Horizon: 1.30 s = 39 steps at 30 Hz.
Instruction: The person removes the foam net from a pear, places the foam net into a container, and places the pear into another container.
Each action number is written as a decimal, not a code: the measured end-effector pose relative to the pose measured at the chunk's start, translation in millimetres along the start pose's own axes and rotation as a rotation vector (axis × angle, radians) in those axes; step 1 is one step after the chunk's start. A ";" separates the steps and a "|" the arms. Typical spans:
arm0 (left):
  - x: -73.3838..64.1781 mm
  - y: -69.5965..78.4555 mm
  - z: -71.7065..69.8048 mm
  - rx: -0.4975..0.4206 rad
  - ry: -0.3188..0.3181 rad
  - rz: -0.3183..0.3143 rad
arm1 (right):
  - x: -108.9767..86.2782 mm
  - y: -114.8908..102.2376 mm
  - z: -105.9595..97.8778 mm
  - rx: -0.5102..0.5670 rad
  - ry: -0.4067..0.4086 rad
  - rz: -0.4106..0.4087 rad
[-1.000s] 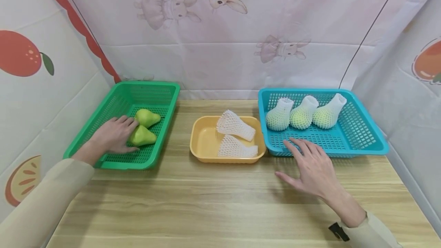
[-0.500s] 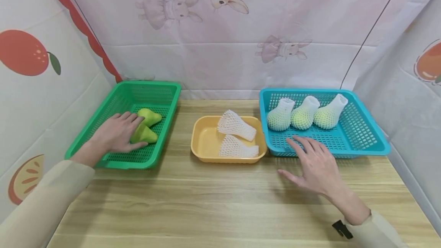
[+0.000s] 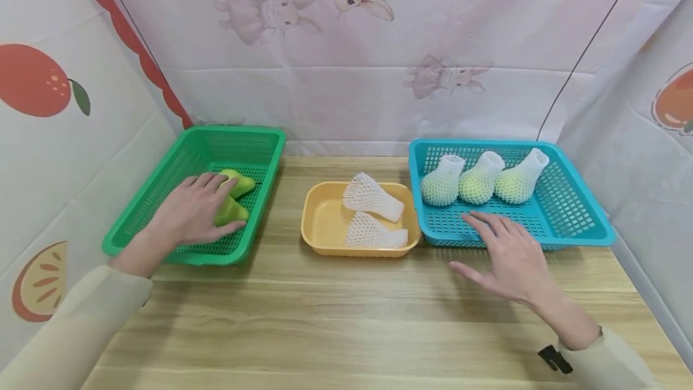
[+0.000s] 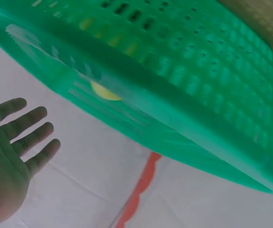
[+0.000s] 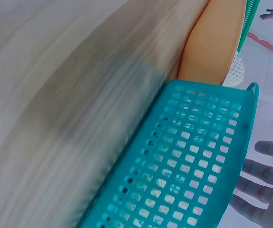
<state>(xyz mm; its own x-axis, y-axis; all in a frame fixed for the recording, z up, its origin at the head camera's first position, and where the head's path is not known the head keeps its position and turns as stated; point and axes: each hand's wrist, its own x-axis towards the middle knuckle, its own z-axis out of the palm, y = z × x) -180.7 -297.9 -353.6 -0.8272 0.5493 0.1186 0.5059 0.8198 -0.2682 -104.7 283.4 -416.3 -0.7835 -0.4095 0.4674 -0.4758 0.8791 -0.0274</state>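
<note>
Two green pears lie in the green basket point(image 3: 235, 130) on the left; the nearer pear point(image 3: 230, 213) is partly hidden by my left hand point(image 3: 192, 212), and the farther pear point(image 3: 245, 181) shows more of itself. With fingers extended, this hand hovers over the basket; the left wrist view shows its fingers point(image 4: 27, 122) spread and its palm bare. My right hand point(image 3: 511, 260), fingers apart and holding nothing, is over the front rim of the blue basket point(image 3: 574, 241). Three pears in white foam nets point(image 3: 442, 182) stand along that basket's back.
Between the baskets sits a yellow tray point(image 3: 323, 221) with two loose foam nets, one farther back point(image 3: 372, 196) and one nearer point(image 3: 370, 232). All stand on a wood-grain table point(image 3: 325, 324). Fabric walls point(image 3: 346, 107) enclose the back and sides.
My left hand has shifted slightly right and its thumb now reaches farther across the nearer pear. My right hand has drifted a little to the right. Baskets and tray stay put.
</note>
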 end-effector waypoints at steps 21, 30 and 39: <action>-5.1 59.7 -7.0 -0.014 0.228 0.024 | 3.8 37.1 -25.4 -0.018 -0.042 0.058; -8.5 89.4 1.6 -0.062 0.254 0.022 | 7.4 54.2 -37.7 -0.036 -0.037 0.065; -11.0 116.0 11.0 -0.104 0.313 0.051 | 7.7 65.3 -45.8 -0.078 -0.075 0.071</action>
<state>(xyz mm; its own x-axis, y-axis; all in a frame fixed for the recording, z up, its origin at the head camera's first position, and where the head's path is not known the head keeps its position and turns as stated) -115.6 -210.6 -396.5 -0.6927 0.6002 0.4001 0.5806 0.7930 -0.1845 -123.5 348.9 -374.0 -0.8432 -0.3604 0.3989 -0.3881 0.9215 0.0121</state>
